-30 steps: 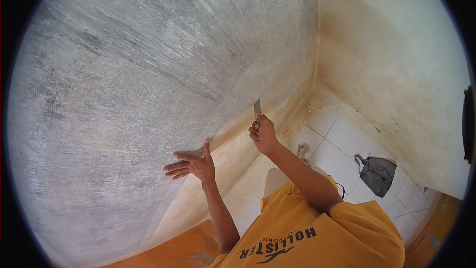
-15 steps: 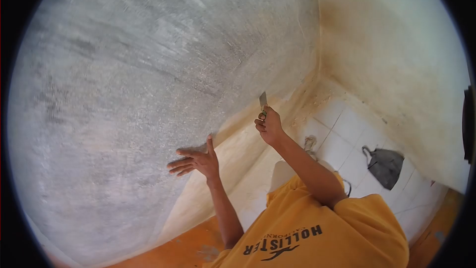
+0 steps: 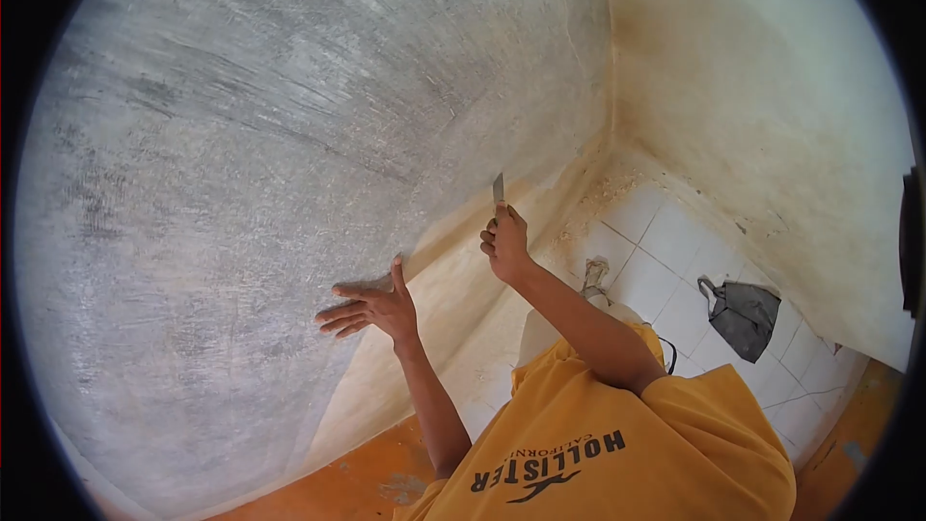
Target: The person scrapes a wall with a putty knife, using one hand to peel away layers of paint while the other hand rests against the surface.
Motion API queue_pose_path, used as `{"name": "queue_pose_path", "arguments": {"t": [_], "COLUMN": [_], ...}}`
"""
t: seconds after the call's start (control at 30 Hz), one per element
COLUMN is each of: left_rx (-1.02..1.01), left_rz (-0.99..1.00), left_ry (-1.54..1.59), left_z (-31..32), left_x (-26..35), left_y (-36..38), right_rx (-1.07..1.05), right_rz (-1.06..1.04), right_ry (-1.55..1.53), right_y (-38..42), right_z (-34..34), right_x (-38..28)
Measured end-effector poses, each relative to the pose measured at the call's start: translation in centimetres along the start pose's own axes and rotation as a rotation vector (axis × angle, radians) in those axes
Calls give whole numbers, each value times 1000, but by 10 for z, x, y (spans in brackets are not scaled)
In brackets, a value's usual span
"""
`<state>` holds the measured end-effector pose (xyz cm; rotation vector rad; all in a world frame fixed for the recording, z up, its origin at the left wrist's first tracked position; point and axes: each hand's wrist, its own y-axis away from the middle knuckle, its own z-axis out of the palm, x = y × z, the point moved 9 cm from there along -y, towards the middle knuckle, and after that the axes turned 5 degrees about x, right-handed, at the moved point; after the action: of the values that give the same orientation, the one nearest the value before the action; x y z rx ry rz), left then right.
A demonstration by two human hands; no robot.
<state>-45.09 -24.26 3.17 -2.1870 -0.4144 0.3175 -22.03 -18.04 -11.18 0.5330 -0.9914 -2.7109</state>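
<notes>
A large grey, rough-surfaced wall (image 3: 231, 174) fills the left and middle of the view. My left hand (image 3: 374, 309) lies against it with fingers spread, the thumb pointing up, and holds nothing. To its right, my right hand (image 3: 505, 243) is closed around the handle of a scraper (image 3: 499, 186). The metal blade points up and overlaps the lower part of the grey surface; most of the handle is hidden in my fist. Below the grey surface, a cream-coloured band of wall (image 3: 434, 299) shows between my two forearms.
A cream, brown-stained wall (image 3: 733, 125) meets the grey one at a corner on the right. Crumbly debris (image 3: 612, 183) lies at the corner's foot. On the white tiled floor (image 3: 666, 251) rests a dark grey bag (image 3: 748, 316). Orange surface (image 3: 371, 468) shows at the bottom.
My right hand has shifted slightly left in the view, and the scraper's blade now appears narrower, turned more edge-on. My left hand stays spread on the wall; the whole view has shifted a little.
</notes>
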Motion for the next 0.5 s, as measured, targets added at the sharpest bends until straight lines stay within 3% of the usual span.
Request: {"name": "queue_pose_path", "arguments": {"t": [0.13,0.3,0.5], "left_rx": [0,8,-22], "left_rz": [-8,27,-12], "left_ry": [0,-23,-18], "left_z": [0,-2,2], "left_x": [-1,2,-4], "left_y": [-1,-1,2], "right_rx": [34,18,78], "right_rz": [46,-3,32], "right_ry": [38,-16,90], "right_y": [41,17,41], "right_z": [25,19,25], "right_x": [10,-2,37]}}
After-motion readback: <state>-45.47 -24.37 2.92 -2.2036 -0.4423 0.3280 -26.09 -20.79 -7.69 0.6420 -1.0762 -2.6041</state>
